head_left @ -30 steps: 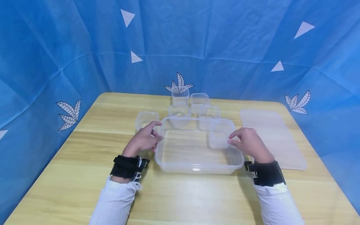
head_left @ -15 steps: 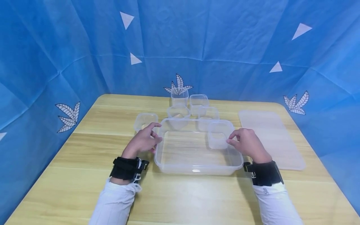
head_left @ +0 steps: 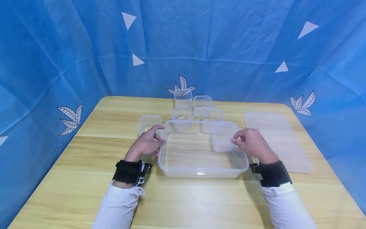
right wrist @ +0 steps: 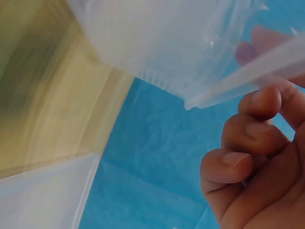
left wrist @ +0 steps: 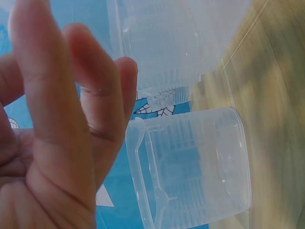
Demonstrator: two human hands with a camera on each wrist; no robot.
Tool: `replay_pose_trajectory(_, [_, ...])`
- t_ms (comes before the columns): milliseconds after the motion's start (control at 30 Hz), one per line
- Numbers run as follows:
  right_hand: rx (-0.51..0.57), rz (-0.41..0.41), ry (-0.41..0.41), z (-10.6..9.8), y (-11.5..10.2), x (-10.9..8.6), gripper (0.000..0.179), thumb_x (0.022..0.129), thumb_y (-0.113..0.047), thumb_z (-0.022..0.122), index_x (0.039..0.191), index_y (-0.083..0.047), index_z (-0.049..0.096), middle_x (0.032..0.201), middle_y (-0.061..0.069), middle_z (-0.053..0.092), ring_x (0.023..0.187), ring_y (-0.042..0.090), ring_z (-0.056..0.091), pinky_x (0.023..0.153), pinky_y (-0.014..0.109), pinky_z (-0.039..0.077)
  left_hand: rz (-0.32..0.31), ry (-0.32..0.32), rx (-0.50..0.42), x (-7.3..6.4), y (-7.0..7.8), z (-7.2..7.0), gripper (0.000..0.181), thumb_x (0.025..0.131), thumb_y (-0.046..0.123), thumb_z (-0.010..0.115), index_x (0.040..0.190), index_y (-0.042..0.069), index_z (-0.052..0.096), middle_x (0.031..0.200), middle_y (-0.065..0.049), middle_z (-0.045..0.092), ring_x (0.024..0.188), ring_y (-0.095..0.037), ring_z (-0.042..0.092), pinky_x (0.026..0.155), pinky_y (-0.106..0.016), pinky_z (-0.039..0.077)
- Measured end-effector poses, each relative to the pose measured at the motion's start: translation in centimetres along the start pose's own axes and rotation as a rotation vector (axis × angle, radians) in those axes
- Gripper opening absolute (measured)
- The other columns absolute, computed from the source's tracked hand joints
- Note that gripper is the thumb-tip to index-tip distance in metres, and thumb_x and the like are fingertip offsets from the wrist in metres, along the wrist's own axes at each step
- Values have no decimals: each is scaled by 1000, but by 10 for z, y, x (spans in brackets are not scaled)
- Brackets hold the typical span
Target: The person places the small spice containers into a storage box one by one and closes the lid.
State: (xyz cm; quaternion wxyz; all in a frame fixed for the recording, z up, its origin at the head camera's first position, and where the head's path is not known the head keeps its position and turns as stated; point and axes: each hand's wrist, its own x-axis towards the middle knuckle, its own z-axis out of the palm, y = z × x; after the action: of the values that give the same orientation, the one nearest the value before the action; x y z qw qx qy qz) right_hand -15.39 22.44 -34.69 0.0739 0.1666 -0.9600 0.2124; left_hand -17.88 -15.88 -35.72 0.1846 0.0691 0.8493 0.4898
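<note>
A large clear plastic food container (head_left: 200, 173) sits in the middle of the table. Inside it, at the back right corner, stands a small clear square container (head_left: 222, 144). My right hand (head_left: 253, 143) reaches over the big container's right wall and pinches the small one's edge between thumb and index finger. In the right wrist view, those two fingertips (right wrist: 248, 52) show through the plastic, with the other fingers curled. My left hand (head_left: 147, 141) is at the big container's left rim, fingers loosely bent and holding nothing. Another small container (left wrist: 195, 167) stands just beyond it.
Several small clear containers stand behind the big one, among them a container (head_left: 183, 101) at the table's back edge and a neighbour (head_left: 203, 103) to its right. A flat translucent lid (head_left: 278, 143) lies on the right. Blue cloth (head_left: 183, 38) hangs around the wooden table (head_left: 183, 203).
My right thumb and index finger have drawn closer together at the small container's edge. The left hand and the containers stay where they were.
</note>
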Motion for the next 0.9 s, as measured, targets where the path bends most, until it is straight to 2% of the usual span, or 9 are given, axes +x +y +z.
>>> replay_pose_trajectory(100, [-23, -8, -44, 1, 0, 0, 10, 86, -14, 72, 78, -8, 74, 58, -4, 45, 59, 15, 43, 58, 33, 39, -1, -3, -5, 0, 0, 0, 58, 95, 10, 59, 147, 14, 35, 103, -17, 55, 64, -26, 60, 63, -45, 57])
replay_pose_trajectory(300, [-30, 9, -43, 1, 1, 1, 17, 86, -16, 74, 70, -10, 71, 62, -3, 52, 62, 17, 46, 61, 35, 42, -1, -3, -2, 1, 1, 0, 58, 95, 10, 60, 147, 15, 35, 103, -17, 55, 64, -26, 60, 63, -44, 57])
replay_pose_trajectory(533, [-9, 30, -58, 1, -1, 2, 16, 87, -18, 73, 73, -9, 70, 60, -2, 49, 60, 16, 45, 59, 34, 41, -8, -2, 3, 1, 0, -1, 58, 95, 10, 60, 147, 15, 35, 103, -17, 54, 64, -27, 60, 63, -44, 57])
replay_pose_trajectory(700, [20, 47, 16, -3, 1, 7, 13, 88, -16, 72, 80, -6, 72, 63, 1, 50, 61, 20, 45, 59, 34, 38, -2, -3, 11, 2, 1, -3, 58, 95, 11, 60, 147, 16, 35, 104, -17, 55, 63, -27, 61, 63, -44, 57])
replay_pose_trajectory(900, [26, -9, 118, 0, 9, 16, 9, 87, -9, 70, 90, -1, 70, 73, 8, 55, 64, 23, 47, 59, 36, 39, -11, -11, -4, 2, 0, -2, 57, 96, 11, 59, 147, 16, 35, 105, -17, 54, 64, -27, 61, 63, -43, 57])
